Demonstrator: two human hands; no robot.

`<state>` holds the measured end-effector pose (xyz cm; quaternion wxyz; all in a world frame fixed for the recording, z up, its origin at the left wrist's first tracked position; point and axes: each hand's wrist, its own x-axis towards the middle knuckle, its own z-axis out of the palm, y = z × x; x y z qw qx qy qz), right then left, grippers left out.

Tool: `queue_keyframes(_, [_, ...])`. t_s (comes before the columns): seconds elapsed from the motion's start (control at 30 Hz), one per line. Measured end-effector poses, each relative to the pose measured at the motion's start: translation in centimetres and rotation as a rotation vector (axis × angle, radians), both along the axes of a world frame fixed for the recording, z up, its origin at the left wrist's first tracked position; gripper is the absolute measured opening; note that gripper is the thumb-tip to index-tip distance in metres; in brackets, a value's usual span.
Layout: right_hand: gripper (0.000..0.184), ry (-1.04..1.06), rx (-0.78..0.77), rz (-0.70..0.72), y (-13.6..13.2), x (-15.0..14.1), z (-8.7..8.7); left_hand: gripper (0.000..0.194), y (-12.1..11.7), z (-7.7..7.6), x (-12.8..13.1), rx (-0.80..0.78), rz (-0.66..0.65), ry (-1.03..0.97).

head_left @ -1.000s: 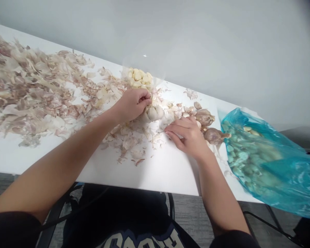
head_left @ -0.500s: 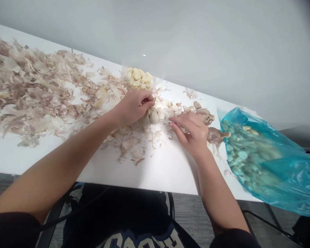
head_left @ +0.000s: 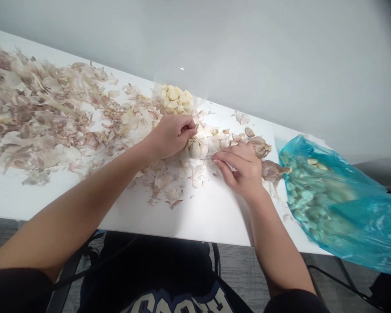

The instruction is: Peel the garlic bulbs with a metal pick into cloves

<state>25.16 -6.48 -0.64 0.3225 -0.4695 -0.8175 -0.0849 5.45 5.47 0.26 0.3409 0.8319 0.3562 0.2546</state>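
Observation:
My left hand (head_left: 177, 132) is closed in a pinch on the stem of a garlic bulb (head_left: 198, 150), whose white cloves face right. My right hand (head_left: 239, 167) is just to the right of the bulb, thumb and forefinger pressed together. A thin sliver (head_left: 207, 158) sticks out from those fingertips toward the bulb; I cannot tell whether it is skin or a tool. Two whole garlic bulbs with dry skins, one upper (head_left: 260, 147) and one lower (head_left: 273, 171), lie beyond my right hand. A loose clove (head_left: 248, 132) is near them.
Peeled cloves (head_left: 177, 99) sit in a clear container against the wall. Garlic skins (head_left: 35, 117) cover the left of the white table (head_left: 211, 217). On the right, a blue plastic bag (head_left: 339, 208) with garlic inside overhangs the front edge.
My right hand has shifted slightly down and its fingertips have closed together, with the thin sliver now showing. My left hand and the garlic bulb have moved slightly right.

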Motion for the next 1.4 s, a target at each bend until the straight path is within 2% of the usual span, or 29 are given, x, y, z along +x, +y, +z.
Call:
queue_keyframes(0.17, [0.008, -0.072, -0.085, 0.028, -0.11, -0.02, -0.17, 0.017, 0.66, -0.08, -0.31, -0.025, 0.049, 0.002])
queue_keyframes(0.33, [0.012, -0.02, 0.1, -0.037, 0.19, 0.42, -0.51, 0.017, 0.45, 0.16, -0.24, -0.032, 0.03, 0.004])
queue_keyframes(0.57, [0.016, -0.043, 0.147, -0.08, 0.3, 0.79, -0.79, 0.017, 0.45, -0.02, -0.24, -0.01, 0.02, -0.001])
queue_keyframes(0.77, [0.017, -0.036, 0.133, -0.065, 0.39, 0.51, -0.92, 0.017, 0.51, -0.04, -0.21, -0.015, 0.022, 0.008])
queue_keyframes(1.0, [0.008, -0.043, 0.089, -0.053, 0.27, 0.17, -0.31, 0.016, 0.17, 0.04, 0.02, -0.023, -0.005, 0.003])
queue_keyframes(1.27, [0.007, -0.179, -0.029, -0.004, 0.09, 0.16, -0.31, 0.018, 1.04, -0.37, -0.27, -0.025, 0.084, 0.008])
queue_keyframes(1.4, [0.009, -0.136, 0.093, -0.044, 0.27, 0.43, -0.37, 0.019, 1.03, -0.35, -0.28, -0.025, 0.05, -0.007])
